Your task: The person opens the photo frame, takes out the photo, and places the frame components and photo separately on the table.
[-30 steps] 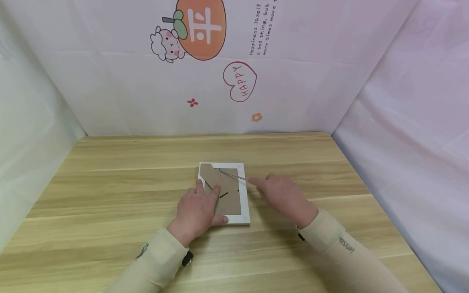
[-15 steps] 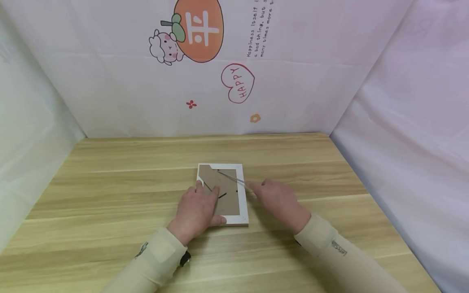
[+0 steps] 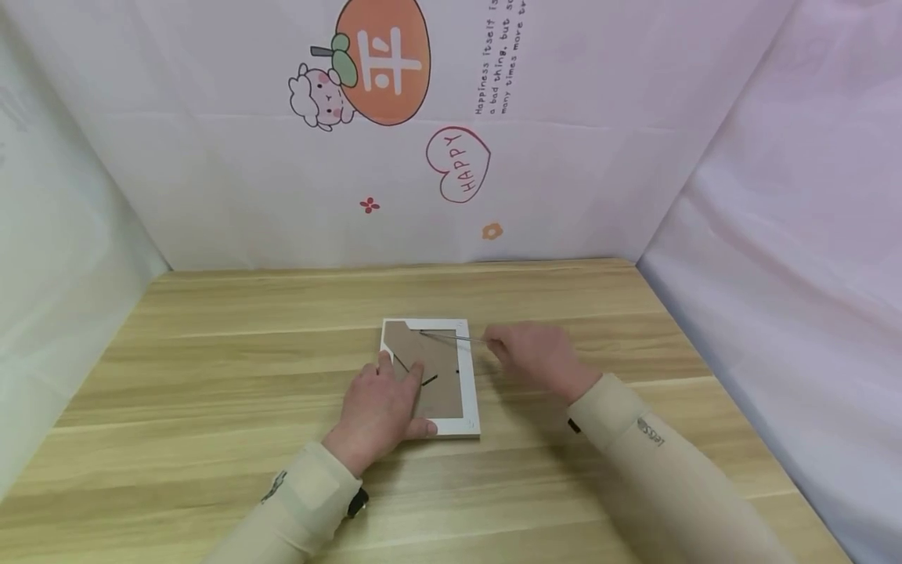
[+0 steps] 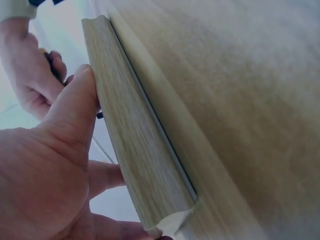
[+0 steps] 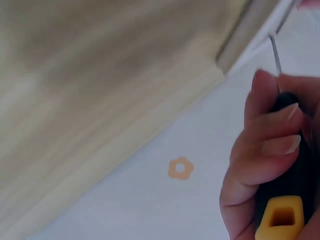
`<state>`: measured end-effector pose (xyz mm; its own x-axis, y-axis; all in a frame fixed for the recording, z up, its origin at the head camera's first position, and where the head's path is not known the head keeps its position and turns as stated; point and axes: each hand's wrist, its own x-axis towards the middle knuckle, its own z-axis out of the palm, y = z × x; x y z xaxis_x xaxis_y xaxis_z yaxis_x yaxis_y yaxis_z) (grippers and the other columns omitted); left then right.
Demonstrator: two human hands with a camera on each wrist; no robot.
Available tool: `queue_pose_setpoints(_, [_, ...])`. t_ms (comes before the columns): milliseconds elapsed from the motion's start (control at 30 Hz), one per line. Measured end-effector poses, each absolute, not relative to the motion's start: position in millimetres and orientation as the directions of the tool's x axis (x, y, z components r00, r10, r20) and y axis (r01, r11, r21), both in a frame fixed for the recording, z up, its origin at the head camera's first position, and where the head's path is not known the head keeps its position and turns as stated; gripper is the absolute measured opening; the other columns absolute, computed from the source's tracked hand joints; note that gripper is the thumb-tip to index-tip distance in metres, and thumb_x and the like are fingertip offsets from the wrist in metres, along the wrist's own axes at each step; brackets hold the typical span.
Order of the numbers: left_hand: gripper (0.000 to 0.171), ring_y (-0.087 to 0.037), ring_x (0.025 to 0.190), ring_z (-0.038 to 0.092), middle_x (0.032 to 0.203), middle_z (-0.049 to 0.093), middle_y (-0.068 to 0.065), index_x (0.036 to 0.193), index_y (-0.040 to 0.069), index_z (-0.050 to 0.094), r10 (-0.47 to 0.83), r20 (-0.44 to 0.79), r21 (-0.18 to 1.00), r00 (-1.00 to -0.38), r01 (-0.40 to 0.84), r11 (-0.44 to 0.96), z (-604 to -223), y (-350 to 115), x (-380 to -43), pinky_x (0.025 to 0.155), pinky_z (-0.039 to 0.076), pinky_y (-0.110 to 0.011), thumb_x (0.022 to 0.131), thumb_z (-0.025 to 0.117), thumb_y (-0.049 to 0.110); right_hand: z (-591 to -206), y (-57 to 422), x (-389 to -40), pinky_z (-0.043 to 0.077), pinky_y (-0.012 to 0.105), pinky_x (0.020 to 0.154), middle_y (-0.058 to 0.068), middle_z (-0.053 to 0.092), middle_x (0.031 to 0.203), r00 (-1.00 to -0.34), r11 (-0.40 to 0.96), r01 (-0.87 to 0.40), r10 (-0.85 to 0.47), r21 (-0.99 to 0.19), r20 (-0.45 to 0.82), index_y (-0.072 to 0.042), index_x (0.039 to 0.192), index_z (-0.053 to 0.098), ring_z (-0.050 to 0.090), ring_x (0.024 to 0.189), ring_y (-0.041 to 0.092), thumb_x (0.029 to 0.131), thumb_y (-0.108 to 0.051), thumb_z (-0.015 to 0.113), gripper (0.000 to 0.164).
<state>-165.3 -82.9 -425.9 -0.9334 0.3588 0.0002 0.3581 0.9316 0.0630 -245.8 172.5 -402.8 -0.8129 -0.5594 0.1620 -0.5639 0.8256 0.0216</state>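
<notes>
A picture frame (image 3: 470,395) with a white border lies face down on the wooden table, its brown backboard (image 3: 445,401) and brown stand flap (image 3: 398,337) upward. My left hand (image 3: 376,411) rests on its left side, fingers spread over the back and the thumb on the near border. My right hand (image 3: 537,356), beyond the right border, grips a screwdriver (image 5: 281,217) by its black and yellow handle. The thin shaft crosses the border, its tip by a small dark tab at the backboard's top edge. Whether tip and tab touch I cannot tell.
Wood-grain table (image 3: 211,392) surrounds the frame on every side. A printed white cloth (image 3: 247,188) stands behind the table's far edge, with more white cloth at both sides.
My right hand has moved slightly away from me and turned, so the screwdriver's shaft lies closer to level across the frame. My left hand and the picture frame hold their place.
</notes>
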Motion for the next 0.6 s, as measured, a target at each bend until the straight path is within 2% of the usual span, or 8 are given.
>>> queue_pose_setpoints(33, [0.099,-0.051,0.114,0.051,0.137,0.042,-0.042,0.148,0.013,0.044,0.358,0.0,0.062,-0.934,0.357,0.932,-426,-83,-165,0.093,0.047,-0.053,0.072,0.065,0.073,-399,172,-250,0.034,0.028,0.044,-0.01,0.035,0.053,-0.823,0.829,-0.559,-0.556,0.01,0.12,-0.027,0.084,0.062,0.031,0.05,0.008,0.099,-0.031,0.05,0.019])
queue_pose_setpoints(200, [0.1,-0.05,0.114,0.051,0.137,0.042,-0.041,0.148,0.013,0.045,0.356,-0.006,0.049,-0.934,0.356,0.933,-427,-83,-167,0.093,0.047,-0.053,0.072,0.064,0.075,-376,172,-270,0.048,0.036,0.062,-0.01,0.061,0.075,-0.832,0.843,-0.536,-0.536,-0.045,-0.143,-0.025,0.106,0.07,0.052,0.067,0.008,0.101,-0.039,0.047,0.028])
queue_pose_setpoints(367, [0.1,-0.05,0.112,0.052,0.136,0.043,-0.041,0.147,0.014,0.045,0.36,-0.001,0.03,-0.933,0.359,0.933,-428,-84,-167,0.092,0.048,-0.053,0.071,0.063,0.076,-359,171,-296,0.05,0.043,0.078,-0.003,0.07,0.092,-0.781,0.853,-0.495,-0.52,-0.167,-0.344,-0.02,0.106,0.07,0.062,0.081,0.012,0.101,-0.041,0.045,0.034])
queue_pose_setpoints(433, [0.1,-0.05,0.111,0.053,0.136,0.044,-0.041,0.147,0.014,0.046,0.359,0.004,0.029,-0.933,0.359,0.933,-429,-84,-168,0.091,0.048,-0.053,0.071,0.063,0.076,-353,170,-306,0.05,0.043,0.077,-0.001,0.069,0.095,-0.767,0.863,-0.462,-0.505,-0.205,-0.397,-0.02,0.103,0.07,0.062,0.083,0.014,0.099,-0.043,0.046,0.033])
queue_pose_setpoints(500, [0.099,-0.049,0.109,0.053,0.135,0.044,-0.041,0.146,0.014,0.046,0.358,0.01,0.028,-0.934,0.358,0.933,-430,-85,-169,0.09,0.049,-0.053,0.071,0.063,0.076,-348,169,-317,0.048,0.038,0.066,0.001,0.068,0.092,-0.75,0.87,-0.425,-0.493,-0.249,-0.441,-0.018,0.099,0.07,0.057,0.074,0.015,0.098,-0.043,0.049,0.033])
queue_pose_setpoints(600, [0.099,-0.049,0.108,0.054,0.135,0.045,-0.041,0.146,0.014,0.047,0.355,0.015,0.024,-0.935,0.355,0.934,-432,-85,-169,0.089,0.049,-0.053,0.07,0.064,0.076,-343,168,-330,0.038,0.03,0.05,0.0,0.061,0.082,-0.732,0.888,-0.346,-0.458,-0.304,-0.504,-0.015,0.091,0.067,0.043,0.058,0.014,0.096,-0.044,0.053,0.033])
